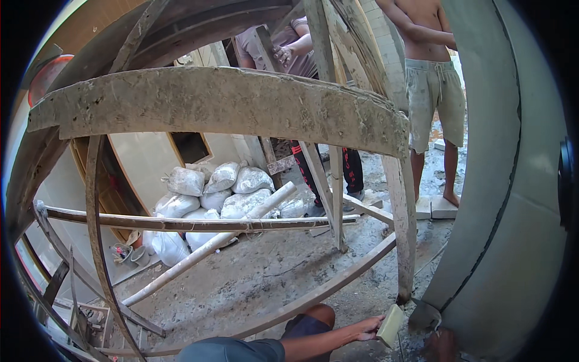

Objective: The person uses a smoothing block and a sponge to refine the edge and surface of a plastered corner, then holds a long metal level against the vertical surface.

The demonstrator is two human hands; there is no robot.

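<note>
My left arm, in a dark grey-blue sleeve, reaches to the right along the lower edge. At its end my left hand [367, 329] is closed on the edge of a pale yellow-green rectangular board [391, 326], held tilted above the floor. My right hand [441, 345], shaded and partly cut off at the bottom, is closed by the foot of the grey wall [506, 265]. It appears to grip a trowel [426, 316], whose grey blade lies close to the wall. My bent knee [321, 314] shows behind the left arm.
Wooden scaffolding stands ahead, with a broad mortar-stained plank [229, 102] and an upright post [399, 229] near my hands. White filled sacks [223, 190], a long pale pipe [211, 244] and buckets [140, 256] lie beyond. Two people stand behind: one in light shorts [434, 96], one in dark trousers [353, 172].
</note>
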